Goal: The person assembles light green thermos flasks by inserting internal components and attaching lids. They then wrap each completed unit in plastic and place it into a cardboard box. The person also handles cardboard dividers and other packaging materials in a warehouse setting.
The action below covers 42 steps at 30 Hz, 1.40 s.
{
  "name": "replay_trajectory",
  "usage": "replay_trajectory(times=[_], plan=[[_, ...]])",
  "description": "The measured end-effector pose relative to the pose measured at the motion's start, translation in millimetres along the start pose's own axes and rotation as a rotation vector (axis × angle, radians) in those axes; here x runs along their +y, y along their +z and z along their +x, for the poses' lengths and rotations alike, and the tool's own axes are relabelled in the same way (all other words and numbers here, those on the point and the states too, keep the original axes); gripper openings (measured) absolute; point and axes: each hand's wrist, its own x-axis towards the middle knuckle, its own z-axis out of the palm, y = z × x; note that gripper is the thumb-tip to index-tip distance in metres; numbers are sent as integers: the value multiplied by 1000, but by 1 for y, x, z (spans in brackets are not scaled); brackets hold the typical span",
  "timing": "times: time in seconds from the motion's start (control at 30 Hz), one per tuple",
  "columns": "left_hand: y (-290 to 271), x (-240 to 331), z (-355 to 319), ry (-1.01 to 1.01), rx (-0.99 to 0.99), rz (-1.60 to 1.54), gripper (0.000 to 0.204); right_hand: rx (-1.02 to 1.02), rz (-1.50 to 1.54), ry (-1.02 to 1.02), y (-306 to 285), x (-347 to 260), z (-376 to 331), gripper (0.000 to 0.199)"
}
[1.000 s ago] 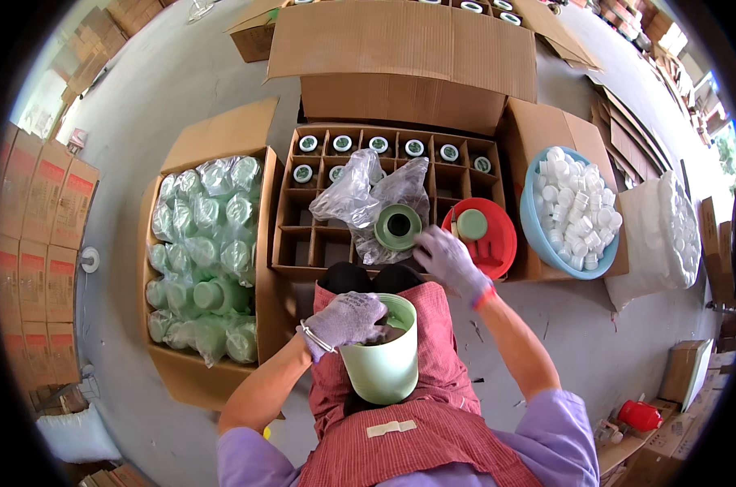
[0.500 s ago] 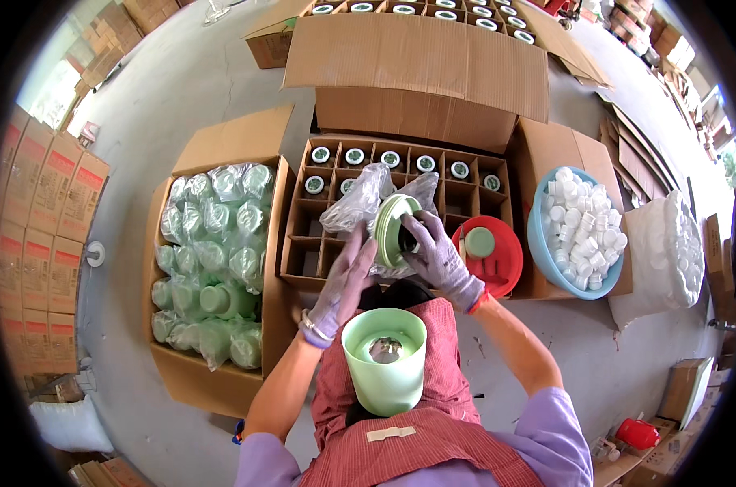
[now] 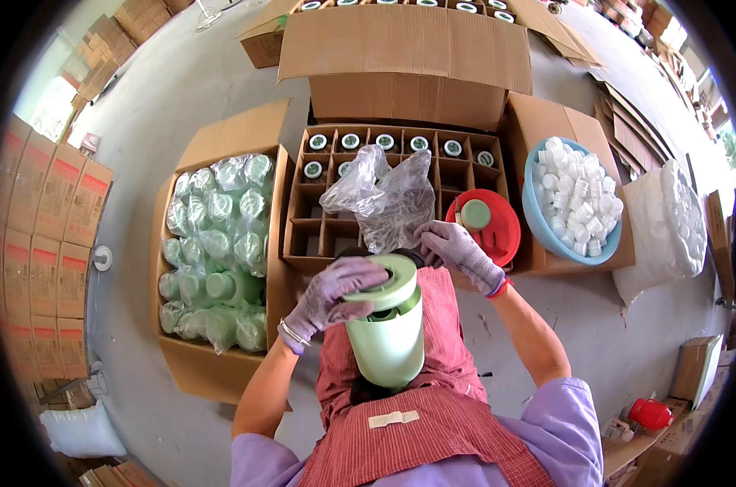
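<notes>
My left hand (image 3: 335,299), in a grey-purple glove, is closed on a pale green ring-shaped lid (image 3: 396,286). It holds the lid tilted over the mouth of a pale green cylindrical container (image 3: 387,349), which stands upright on my lap. My right hand (image 3: 457,252), gloved alike, is apart from the lid, beside a crumpled clear plastic bag (image 3: 400,203) and a red basin (image 3: 498,231). Its fingers are drawn together near something dark; whether they hold it is unclear. A green cap (image 3: 475,214) lies in the basin.
At left, a carton (image 3: 277,235) holds several bagged green containers (image 3: 222,207). Ahead, a divided carton (image 3: 303,215) holds several round-topped bottles (image 3: 351,141). To the right, a blue basin (image 3: 534,215) is heaped with white caps (image 3: 575,195), beside a white plastic sack (image 3: 664,231).
The green lid has come down toward me from above the divided carton to the container's mouth, in my left hand. My right hand has let go of it and stays farther out.
</notes>
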Motion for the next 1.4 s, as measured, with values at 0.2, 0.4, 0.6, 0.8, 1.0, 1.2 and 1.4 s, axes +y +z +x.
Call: replay_trajectory(times=[0.2, 0.4, 0.6, 0.8, 1.0, 1.2, 1.4], plan=[[9, -2, -2, 41, -105, -5, 56, -197, -84, -465, 44, -17, -28, 35], [4, 3, -11, 39, -99, -49, 49, -219, -250, -444, 62, -23, -35, 34], [32, 31, -19, -153, -65, 108, 52, -288, -552, -1195, 51, 13, -16, 27], [84, 6, -42, -389, 578, -599, 42, -195, -467, -672, 8, -13, -85, 59], [131, -17, -73, -950, 72, -1013, 43, -431, -1047, 324, -35, 7, -157, 56], [120, 10, -40, -1007, 36, -1183, 37, 18, -357, -668, 15, 13, -161, 52], [49, 71, -2, 62, 247, 295, 35, 155, 363, -248, 22, 41, -124, 31]])
